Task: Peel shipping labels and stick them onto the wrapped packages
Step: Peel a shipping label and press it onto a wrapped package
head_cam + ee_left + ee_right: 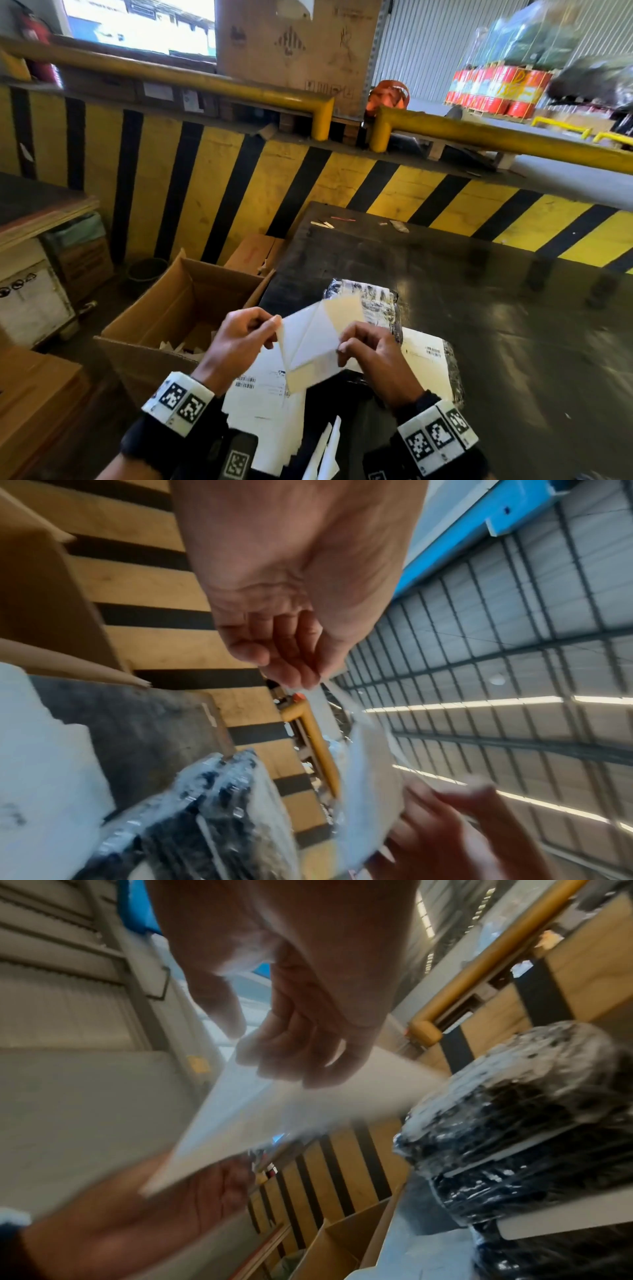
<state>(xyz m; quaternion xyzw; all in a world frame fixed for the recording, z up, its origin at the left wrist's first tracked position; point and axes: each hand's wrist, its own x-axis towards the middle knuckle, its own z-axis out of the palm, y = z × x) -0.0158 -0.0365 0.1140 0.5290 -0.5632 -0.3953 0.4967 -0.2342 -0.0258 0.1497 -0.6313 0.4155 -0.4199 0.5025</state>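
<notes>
Both hands hold a white shipping label (313,337) with its cream backing sheet (308,375) above the dark table (462,294). My left hand (255,329) pinches the left corner, where the sheets part. My right hand (356,344) pinches the right side; the right wrist view shows its fingers (287,1053) on the sheet (260,1112). Behind the label lies a black package in clear wrap (380,301). A second wrapped package (452,370) to the right carries a label with barcodes (424,356). A stack of unpeeled labels (263,401) lies under my left wrist.
An open cardboard box (178,318) with paper scraps stands left of the table. A yellow and black striped barrier (239,178) with yellow rails (496,137) runs behind. A few scraps (399,226) lie at the table's far edge.
</notes>
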